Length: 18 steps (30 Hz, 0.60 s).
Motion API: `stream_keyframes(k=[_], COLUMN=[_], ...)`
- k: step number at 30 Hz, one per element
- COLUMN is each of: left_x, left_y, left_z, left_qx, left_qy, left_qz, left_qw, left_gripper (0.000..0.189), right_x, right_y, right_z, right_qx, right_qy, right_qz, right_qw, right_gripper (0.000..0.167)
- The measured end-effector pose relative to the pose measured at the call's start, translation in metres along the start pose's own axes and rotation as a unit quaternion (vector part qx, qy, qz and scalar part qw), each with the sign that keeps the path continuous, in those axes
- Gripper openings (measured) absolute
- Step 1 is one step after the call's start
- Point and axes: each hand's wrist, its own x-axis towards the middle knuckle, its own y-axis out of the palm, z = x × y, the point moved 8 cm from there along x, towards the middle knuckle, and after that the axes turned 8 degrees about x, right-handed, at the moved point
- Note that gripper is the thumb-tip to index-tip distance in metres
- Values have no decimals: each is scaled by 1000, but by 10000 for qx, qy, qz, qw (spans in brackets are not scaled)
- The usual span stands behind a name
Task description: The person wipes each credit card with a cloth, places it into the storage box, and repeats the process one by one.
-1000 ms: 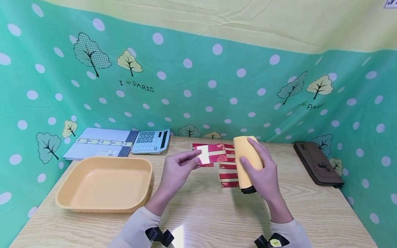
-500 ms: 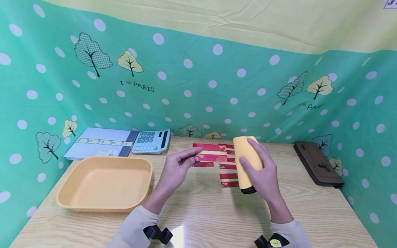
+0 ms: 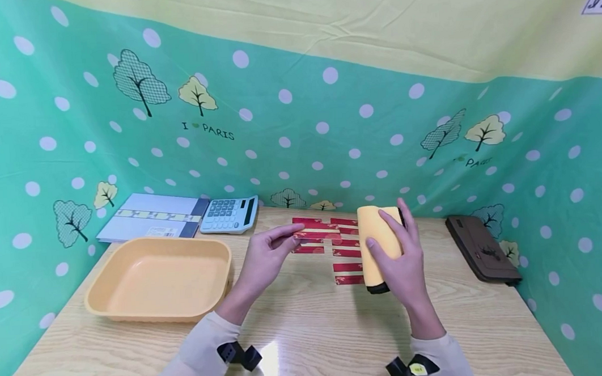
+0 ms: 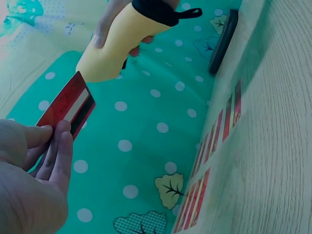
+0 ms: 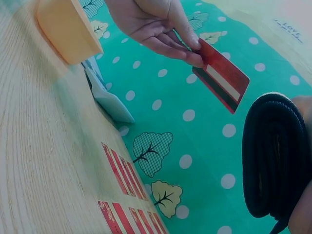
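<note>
My left hand (image 3: pixel 266 261) pinches a red card (image 3: pixel 321 231) by its left end, thumb against fingers, raised over the table. Both wrist views show a pale strip and a dark stripe on this card (image 4: pixel 68 105). To its right, my right hand (image 3: pixel 404 268) grips a rolled yellow cloth (image 3: pixel 374 246) with black edging, held above the table. Its dark layered end (image 5: pixel 273 161) faces the right wrist view, and a small black loop (image 4: pixel 190 13) sticks out in the left wrist view. Several red-and-cream cards (image 3: pixel 347 267) lie in two columns below, partly hidden by card and cloth.
A peach plastic basin (image 3: pixel 220 294) stands at the left. Behind it are a light blue folder (image 3: pixel 149 210) and a blue calculator (image 3: pixel 228 215). A brown zip case (image 3: pixel 483 249) lies at the right. Green patterned fabric (image 3: pixel 298 125) walls the table.
The card in my left hand has tipped, losing its bright glare and appearing flatter. The cloth has turned slightly, and fingers of my right hand have spread, showing its black far edge.
</note>
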Motion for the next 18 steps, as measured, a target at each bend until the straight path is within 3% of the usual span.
stream_keyframes(k=[8,15,18], left_x=[0,-1,-1], left_y=[-3,-14,-16], left_z=[3,3,2], left_qx=[-169,483,679], left_qy=[22,55,80], left_qz=[-208,-835,-942], left_qw=[9996,9953,9932], left_gripper=[23,21,21], right_x=[0,-1,-2], right_y=[5,6,7], right_z=[-3,-3,-3], right_qx=[279,209,200], right_qy=[132,240,284], right_qz=[139,151,194], right_qw=[9994,9994,9992], right_gripper=[59,59,58])
